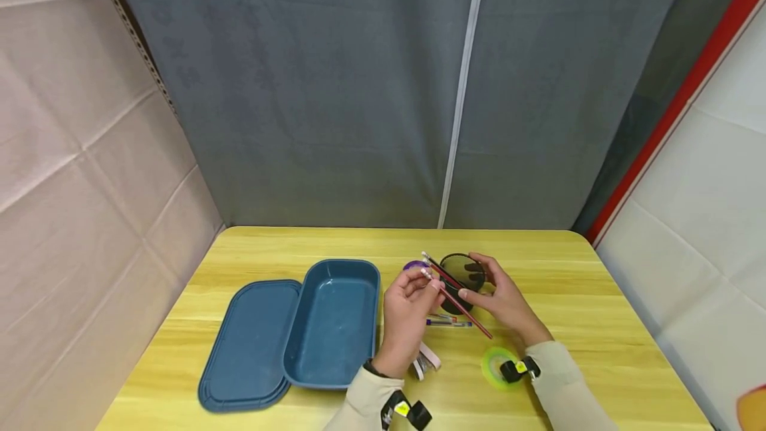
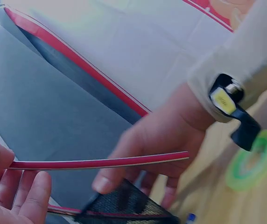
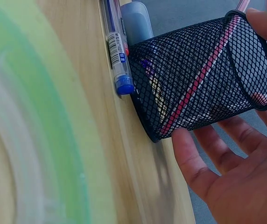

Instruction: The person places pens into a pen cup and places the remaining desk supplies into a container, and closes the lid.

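Observation:
My left hand (image 1: 408, 314) pinches a red striped pencil (image 1: 473, 320) near its white eraser end. In the left wrist view the pencil (image 2: 101, 163) points across in front of the cup. My right hand (image 1: 507, 301) holds a black mesh pen cup (image 3: 185, 70), thumb at the rim and fingers along its side. Inside the cup a second red striped pencil (image 3: 196, 81) leans diagonally, its upper end sticking out past the rim. Clear-barrelled pens (image 1: 449, 323) lie on the table beside the cup.
Left of the hands are an open blue box (image 1: 335, 328) and its flat blue lid (image 1: 251, 344). A green tape roll (image 1: 494, 368) lies near the right wrist, a purple ring (image 1: 413, 264) behind the left hand. A pale pink object (image 1: 429, 355) is partly hidden by the left wrist.

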A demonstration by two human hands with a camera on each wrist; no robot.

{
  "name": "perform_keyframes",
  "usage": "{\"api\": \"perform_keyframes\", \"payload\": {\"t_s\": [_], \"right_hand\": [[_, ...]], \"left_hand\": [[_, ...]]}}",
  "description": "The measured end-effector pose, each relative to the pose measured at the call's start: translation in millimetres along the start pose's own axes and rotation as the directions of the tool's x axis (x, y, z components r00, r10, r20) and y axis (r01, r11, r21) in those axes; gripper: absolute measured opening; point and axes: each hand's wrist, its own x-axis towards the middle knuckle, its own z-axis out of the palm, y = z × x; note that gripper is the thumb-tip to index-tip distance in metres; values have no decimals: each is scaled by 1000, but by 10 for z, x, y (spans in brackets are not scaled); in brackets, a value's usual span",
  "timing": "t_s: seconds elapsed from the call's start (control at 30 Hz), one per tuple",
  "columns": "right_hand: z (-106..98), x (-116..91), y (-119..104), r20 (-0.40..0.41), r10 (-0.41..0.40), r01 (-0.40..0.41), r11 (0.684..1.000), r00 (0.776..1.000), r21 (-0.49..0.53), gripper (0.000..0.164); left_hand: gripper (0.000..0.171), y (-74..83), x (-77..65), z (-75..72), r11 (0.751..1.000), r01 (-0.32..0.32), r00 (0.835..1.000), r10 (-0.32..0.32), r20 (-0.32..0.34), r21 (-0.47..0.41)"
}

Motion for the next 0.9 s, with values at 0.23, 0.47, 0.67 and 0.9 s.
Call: {"api": "perform_keyframes", "payload": {"t_s": [0.23,0.47,0.67,0.9], "right_hand": [[-9,21,19,-4,-15,15,1000,1000,-2,81],[0,16,7,-21,8,-9,999,1000,-45,83],[2,12,7,-8,25,-25,1000,1000,-16,83],[-1,9,0,-12,42,-42,999,999,-18,83]], "left_hand": [[32,219,52,56,998,-57,998,57,-39,-11],[29,360,151,88,990,-116,989,108,-97,-76],[22,369,238,105,981,-157,979,138,-152,-118],[22,325,302,94,976,-194,968,174,-180,-97]]}}
